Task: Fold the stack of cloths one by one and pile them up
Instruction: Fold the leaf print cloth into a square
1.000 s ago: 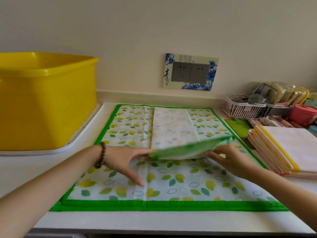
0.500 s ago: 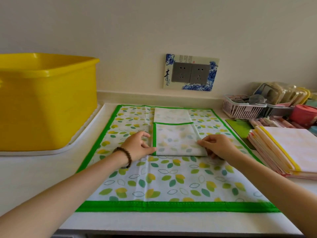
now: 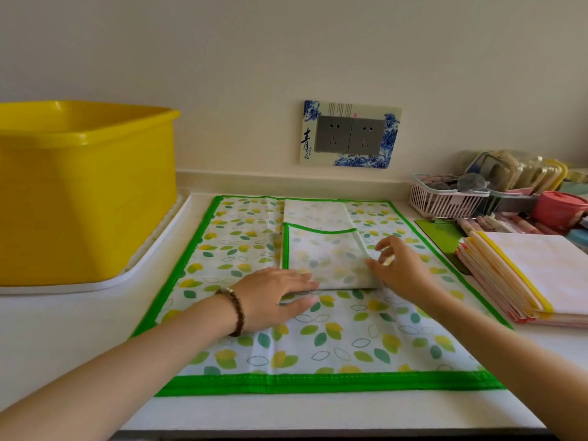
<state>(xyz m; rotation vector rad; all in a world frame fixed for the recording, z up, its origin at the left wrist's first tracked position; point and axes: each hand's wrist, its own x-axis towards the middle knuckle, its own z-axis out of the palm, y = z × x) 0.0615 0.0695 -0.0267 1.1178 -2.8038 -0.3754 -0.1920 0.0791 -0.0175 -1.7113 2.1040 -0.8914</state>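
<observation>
Left hand (image 3: 276, 294) has slid to the near edge of the folded cloth (image 3: 324, 259), flat; right hand (image 3: 402, 270) touches its right edge, fingers loose. Bench (image 3: 63, 329) open left.

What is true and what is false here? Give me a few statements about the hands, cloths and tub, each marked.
1. The left hand lies flat at the near left corner of the folded cloth. True.
2. The yellow tub stands right of the cloths. False: it stands on the left.
3. The folded cloth rests on a spread leaf-print cloth. True.
4. The top cloth of the side pile is edged in green. False: its edge is yellow.
5. The bead bracelet is on the right wrist. False: it is on the left one.
</observation>
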